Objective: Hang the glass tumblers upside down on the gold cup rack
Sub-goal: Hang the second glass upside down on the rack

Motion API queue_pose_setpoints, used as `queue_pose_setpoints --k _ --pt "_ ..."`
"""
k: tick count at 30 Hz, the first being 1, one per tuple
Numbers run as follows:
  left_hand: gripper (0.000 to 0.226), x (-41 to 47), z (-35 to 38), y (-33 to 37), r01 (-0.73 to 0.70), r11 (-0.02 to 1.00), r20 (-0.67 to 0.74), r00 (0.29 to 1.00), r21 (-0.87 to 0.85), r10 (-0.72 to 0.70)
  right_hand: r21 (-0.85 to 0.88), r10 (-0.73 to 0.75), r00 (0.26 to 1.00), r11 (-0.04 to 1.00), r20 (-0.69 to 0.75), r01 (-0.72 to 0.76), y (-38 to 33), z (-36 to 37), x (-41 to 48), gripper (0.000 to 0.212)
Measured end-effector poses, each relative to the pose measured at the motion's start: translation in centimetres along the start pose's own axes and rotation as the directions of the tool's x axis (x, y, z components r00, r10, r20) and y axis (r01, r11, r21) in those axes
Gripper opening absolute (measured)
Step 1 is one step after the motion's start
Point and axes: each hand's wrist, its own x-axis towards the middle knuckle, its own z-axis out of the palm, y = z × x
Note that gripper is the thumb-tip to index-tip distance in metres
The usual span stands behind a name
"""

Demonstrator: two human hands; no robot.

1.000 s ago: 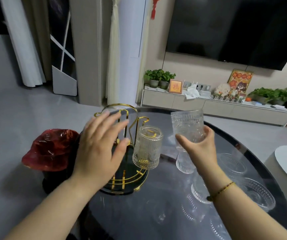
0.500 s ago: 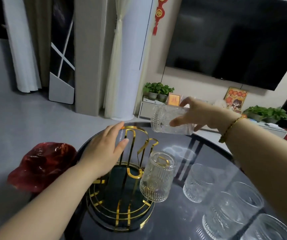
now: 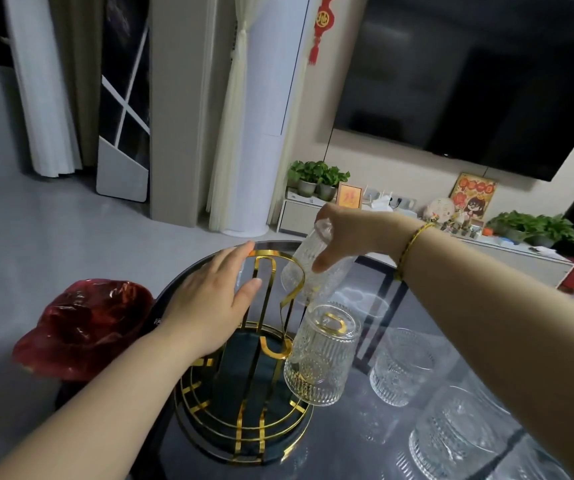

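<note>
The gold cup rack point(image 3: 244, 393) stands on a dark round tray on the glass table. One ribbed glass tumbler point(image 3: 320, 358) hangs upside down on a near right arm. My right hand point(image 3: 351, 233) grips a second tumbler point(image 3: 309, 268) by its base, tilted mouth-down over a far gold hook. My left hand point(image 3: 209, 303) rests against the rack's upper left arms, fingers spread. An upright tumbler point(image 3: 399, 367) stands to the right of the rack, and two more tumblers point(image 3: 458, 434) stand nearer the right edge.
A red glossy bag point(image 3: 84, 327) lies off the table's left edge. The dark glass table point(image 3: 365, 438) curves round behind the rack. A TV cabinet with plants point(image 3: 316, 174) stands at the far wall.
My right hand has turned the tumbler from sideways to mouth-down and lowered it onto the far side of the rack. My left hand stays on the rack. The view has dipped closer.
</note>
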Motion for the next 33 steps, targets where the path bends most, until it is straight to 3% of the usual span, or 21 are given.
queue_pose_setpoints --k 7,15,21,25,29,33 --pt "0.053 0.1 0.1 0.0 0.003 1.000 -0.001 1.000 0.004 -0.003 0.178 0.005 0.999 0.984 0.051 -0.013 0.0 4.3 0.9 0.085" --pt "0.052 0.1 0.1 0.0 -0.002 1.000 -0.012 1.000 0.002 0.002 0.210 0.014 0.993 0.977 0.121 -0.039 0.3 6.5 1.8 0.086" --pt "0.052 0.1 0.0 0.0 -0.004 1.000 -0.010 1.000 0.008 0.004 0.107 0.014 0.988 0.994 0.151 -0.031 0.0 6.6 2.4 0.089" --pt "0.053 0.1 0.0 0.1 -0.002 1.000 -0.015 1.000 0.014 0.003 0.105 0.019 0.991 0.994 0.132 -0.033 0.2 6.7 2.4 0.087" --pt "0.053 0.0 0.0 0.0 -0.007 0.999 -0.023 1.000 0.031 0.008 0.213 0.011 0.996 0.977 0.093 -0.031 0.8 6.4 1.6 0.087" --pt "0.050 -0.1 0.0 0.3 -0.003 0.998 -0.036 0.999 0.058 0.005 0.210 -0.003 0.999 0.978 -0.048 0.013 1.9 4.9 -0.7 0.083"
